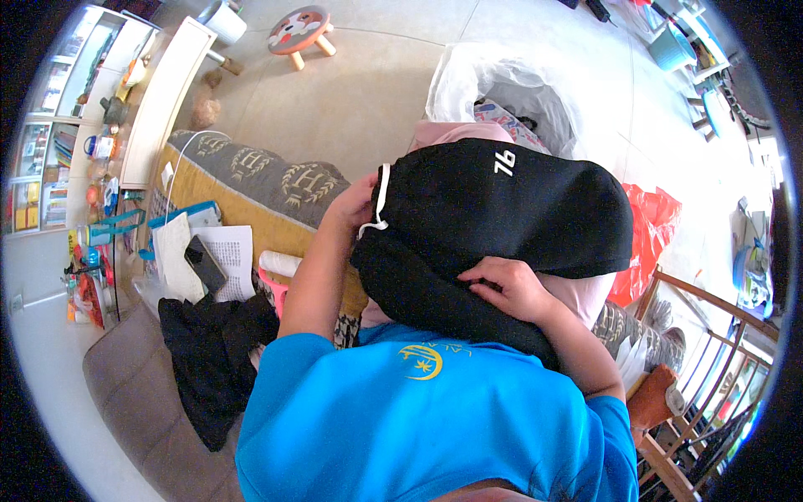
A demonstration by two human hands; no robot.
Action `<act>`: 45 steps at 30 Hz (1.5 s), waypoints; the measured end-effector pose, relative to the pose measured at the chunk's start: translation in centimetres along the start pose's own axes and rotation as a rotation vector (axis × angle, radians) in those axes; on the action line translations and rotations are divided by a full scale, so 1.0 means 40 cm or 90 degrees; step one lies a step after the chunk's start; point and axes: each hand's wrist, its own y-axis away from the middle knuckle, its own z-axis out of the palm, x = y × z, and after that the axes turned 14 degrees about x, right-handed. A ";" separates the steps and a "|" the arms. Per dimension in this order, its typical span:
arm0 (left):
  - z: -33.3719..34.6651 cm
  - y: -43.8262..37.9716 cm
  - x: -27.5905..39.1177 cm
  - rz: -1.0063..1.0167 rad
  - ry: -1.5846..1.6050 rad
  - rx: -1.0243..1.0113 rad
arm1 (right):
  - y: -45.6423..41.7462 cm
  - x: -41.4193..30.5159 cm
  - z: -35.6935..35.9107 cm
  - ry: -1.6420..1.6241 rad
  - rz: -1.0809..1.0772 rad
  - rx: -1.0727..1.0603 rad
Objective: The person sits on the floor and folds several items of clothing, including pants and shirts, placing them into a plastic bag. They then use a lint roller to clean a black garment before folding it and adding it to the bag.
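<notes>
A black fabric garment with a white drawstring and a white number print lies across my lap, over something pink. At its left edge, near the drawstring, my left hand grips the cloth; part of the fingers is hidden behind it. My right hand rests on the garment's near part, fingers bent and spread on the fabric. It is unclear whether they pinch the cloth. Another black garment lies to the left on the sofa.
A lint roller, a phone and printed papers lie at my left. Beyond my lap stand a container lined with a clear plastic bag and a small stool. A red plastic bag and a wooden rack are at right.
</notes>
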 end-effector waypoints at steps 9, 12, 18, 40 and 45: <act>0.164 0.059 0.118 0.337 -0.511 -0.052 | -0.003 -0.020 0.005 0.030 0.026 0.011; 0.158 0.064 0.100 0.034 0.015 0.021 | 0.000 -0.021 0.005 0.048 0.054 -0.003; 0.063 0.062 0.036 0.188 0.126 -0.226 | 0.001 -0.016 0.014 0.032 0.052 -0.007; 0.198 0.101 0.135 0.282 -0.322 -0.076 | 0.004 -0.015 0.003 0.024 0.024 0.000; 0.268 0.115 0.233 0.652 -0.672 0.005 | 0.009 -0.020 0.000 -0.010 0.021 -0.024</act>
